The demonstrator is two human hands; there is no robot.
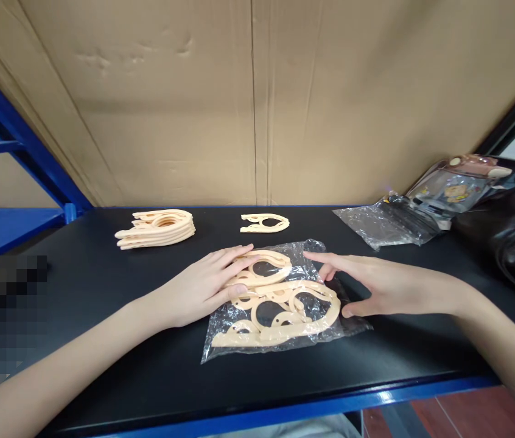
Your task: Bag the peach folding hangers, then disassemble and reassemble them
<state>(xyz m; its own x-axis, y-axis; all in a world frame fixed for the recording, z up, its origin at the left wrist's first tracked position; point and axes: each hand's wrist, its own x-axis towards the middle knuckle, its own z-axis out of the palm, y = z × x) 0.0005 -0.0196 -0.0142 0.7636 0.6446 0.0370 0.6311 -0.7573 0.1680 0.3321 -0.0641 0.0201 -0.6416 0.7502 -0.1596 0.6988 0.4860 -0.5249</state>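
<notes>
A clear plastic bag (221, 331) lies on the black table (157, 365) and holds several peach plastic hanger-shaped pieces (280, 313). My left hand (207, 286) rests flat on the bag's left part, fingers stretched over the pieces. My right hand (371, 286) touches the bag's right edge with fingers extended and thumb low at the pieces' end. A stack of the same peach pieces (157, 229) sits at the back left, and a single piece (264, 223) lies behind the bag.
Empty clear bags (376, 225) and a packaged item (453, 188) lie at the back right, beside a dark bag (508, 237). A cardboard wall (257, 97) stands behind the table. Blue shelf frame (15, 152) rises at the left.
</notes>
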